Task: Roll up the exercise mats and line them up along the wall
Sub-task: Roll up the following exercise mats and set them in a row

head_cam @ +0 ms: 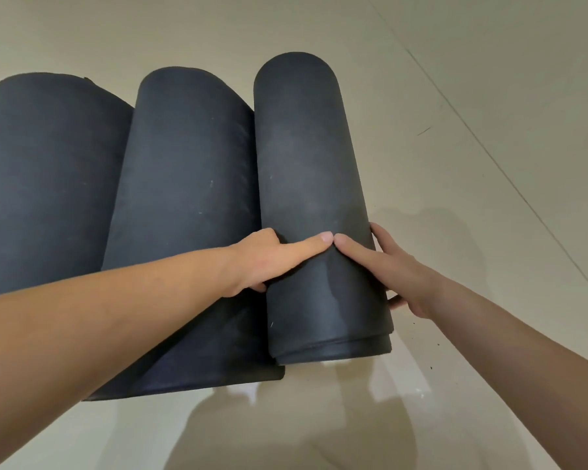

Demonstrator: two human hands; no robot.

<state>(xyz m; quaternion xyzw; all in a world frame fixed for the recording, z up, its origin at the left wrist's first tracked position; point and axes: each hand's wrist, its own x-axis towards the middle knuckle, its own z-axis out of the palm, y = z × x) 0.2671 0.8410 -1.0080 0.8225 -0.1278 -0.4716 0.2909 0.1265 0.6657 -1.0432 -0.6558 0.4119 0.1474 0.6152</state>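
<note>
Three dark mats lie side by side on the pale floor. The rightmost rolled mat (309, 171) is a tight roll running away from me. My left hand (272, 256) wraps over its left side, thumb stretched across the top. My right hand (384, 266) clasps its right side, thumb meeting the left thumb on top. The middle mat (184, 184) is a looser roll touching it, with a flat flap spreading toward me. The left mat (45, 184) bulges loosely at the frame's left edge.
Glossy cream floor tiles (472, 164) spread to the right and behind the mats, with a grout line running diagonally at the right. My shadow falls on the floor near the bottom. No wall is clearly in view.
</note>
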